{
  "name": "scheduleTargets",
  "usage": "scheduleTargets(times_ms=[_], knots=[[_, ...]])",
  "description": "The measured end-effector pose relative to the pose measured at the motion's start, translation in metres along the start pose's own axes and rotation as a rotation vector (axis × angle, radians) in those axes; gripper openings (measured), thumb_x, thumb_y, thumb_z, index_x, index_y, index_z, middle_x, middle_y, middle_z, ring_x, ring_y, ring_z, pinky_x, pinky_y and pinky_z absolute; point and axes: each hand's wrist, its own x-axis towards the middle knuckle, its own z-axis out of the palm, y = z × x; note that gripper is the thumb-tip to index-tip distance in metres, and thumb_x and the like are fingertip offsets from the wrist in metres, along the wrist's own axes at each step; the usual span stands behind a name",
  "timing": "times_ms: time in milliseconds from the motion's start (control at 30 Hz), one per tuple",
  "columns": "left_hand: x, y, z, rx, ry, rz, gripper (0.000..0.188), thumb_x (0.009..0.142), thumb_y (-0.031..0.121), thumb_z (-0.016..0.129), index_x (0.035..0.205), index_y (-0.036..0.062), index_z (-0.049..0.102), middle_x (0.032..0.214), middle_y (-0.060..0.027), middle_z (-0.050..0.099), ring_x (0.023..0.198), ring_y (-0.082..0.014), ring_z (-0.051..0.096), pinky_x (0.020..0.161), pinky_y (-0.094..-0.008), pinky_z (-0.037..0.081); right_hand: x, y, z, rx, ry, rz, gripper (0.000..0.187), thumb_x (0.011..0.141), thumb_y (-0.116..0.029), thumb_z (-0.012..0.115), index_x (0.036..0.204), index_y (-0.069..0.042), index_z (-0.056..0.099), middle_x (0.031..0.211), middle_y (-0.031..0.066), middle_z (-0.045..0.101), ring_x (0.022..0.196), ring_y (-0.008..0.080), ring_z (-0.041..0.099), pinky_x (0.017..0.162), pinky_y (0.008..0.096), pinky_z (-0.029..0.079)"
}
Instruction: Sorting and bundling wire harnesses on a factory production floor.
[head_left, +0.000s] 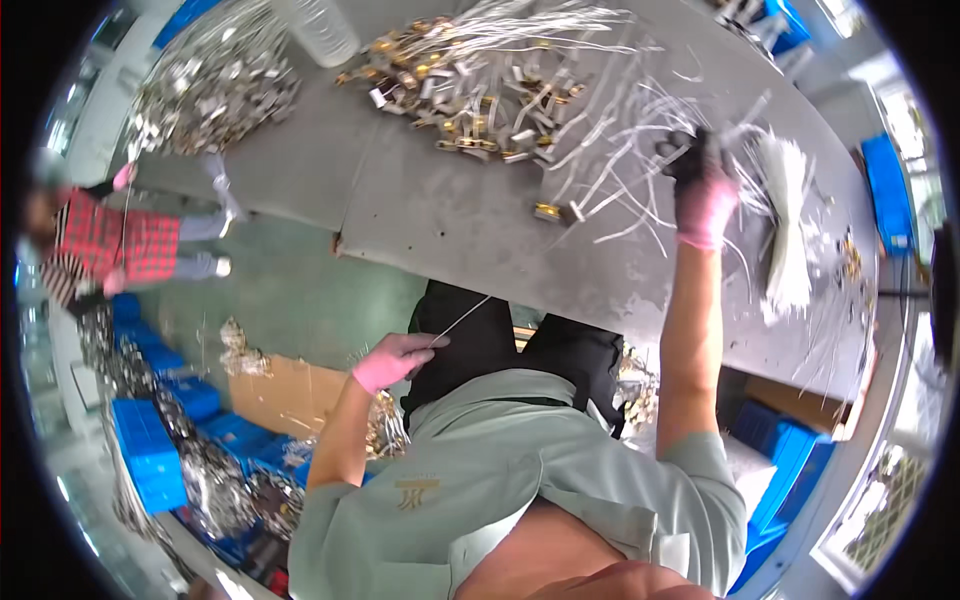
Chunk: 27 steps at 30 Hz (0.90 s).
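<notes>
My left hand (394, 362), in a pink and grey glove, is held low over my lap, off the table. Its fingers are closed on a thin pale wire (466, 317) that slants up to the right. Reaching far across the grey table (450, 215), my right hand (704, 190) wears a pink glove with dark fingertips. It is over loose white wires (625, 180); its fingers are blurred, so their grip cannot be made out. Just right of it lies a thick bundle of white wires (788, 225). A small brass-and-white part (548, 211) sits near the table's middle.
A heap of metal-ended parts with wires (490, 100) lies at the back, a greyer heap (215, 85) to its left. A clear plastic bottle (318, 32) stands between them. Blue bins (150, 455) and cardboard (285, 395) are at lower left. Another person (120, 240) stands at far left.
</notes>
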Motion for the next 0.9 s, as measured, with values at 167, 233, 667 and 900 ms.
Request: scheduleTargets(times_ms=[167, 233, 667, 900], knots=[[0.009, -0.001, 0.003, -0.084, 0.001, 0.039, 0.035, 0.089, 0.021, 0.056, 0.120, 0.0065, 0.063, 0.074, -0.0048, 0.062, 0.057, -0.0101, 0.049, 0.055, -0.0265, 0.043, -0.008, -0.005, -0.020, -0.096, -0.154, 0.190, 0.031, 0.096, -0.027, 0.054, 0.108, 0.002, 0.055, 0.087, 0.0139, 0.067, 0.068, 0.0233, 0.066, 0.054, 0.0282, 0.048], [0.005, 0.005, 0.006, -0.264, -0.053, 0.029, 0.036, 0.089, 0.019, 0.056, 0.120, 0.0022, 0.062, 0.063, -0.0015, 0.054, 0.053, -0.0097, 0.048, 0.051, -0.0252, 0.040, -0.020, 0.002, -0.015, -0.129, -0.294, 0.334, 0.032, 0.095, -0.028, 0.054, 0.104, 0.002, 0.059, 0.088, 0.0136, 0.067, 0.070, 0.0225, 0.066, 0.055, 0.0270, 0.048], [0.047, 0.049, -0.001, -0.480, 0.064, 0.280, 0.035, 0.092, 0.025, 0.051, 0.108, -0.0056, 0.058, 0.056, -0.0059, 0.052, 0.044, -0.0134, 0.048, 0.043, -0.0253, 0.037, -0.087, 0.046, 0.034, -0.317, -0.668, 0.477, 0.019, 0.090, -0.018, 0.063, 0.093, 0.001, 0.064, 0.069, 0.0035, 0.059, 0.053, 0.0069, 0.051, 0.048, 0.0203, 0.039], [0.091, 0.110, -0.005, -1.006, 0.214, 0.259, 0.033, 0.097, 0.031, 0.042, 0.104, 0.0021, 0.056, 0.076, -0.0067, 0.058, 0.057, -0.0143, 0.053, 0.042, -0.0274, 0.038, -0.127, 0.062, 0.066, -0.172, -0.620, 0.586, 0.025, 0.090, -0.023, 0.064, 0.083, 0.001, 0.063, 0.064, 0.0025, 0.059, 0.049, 0.0072, 0.050, 0.045, 0.0209, 0.038]])
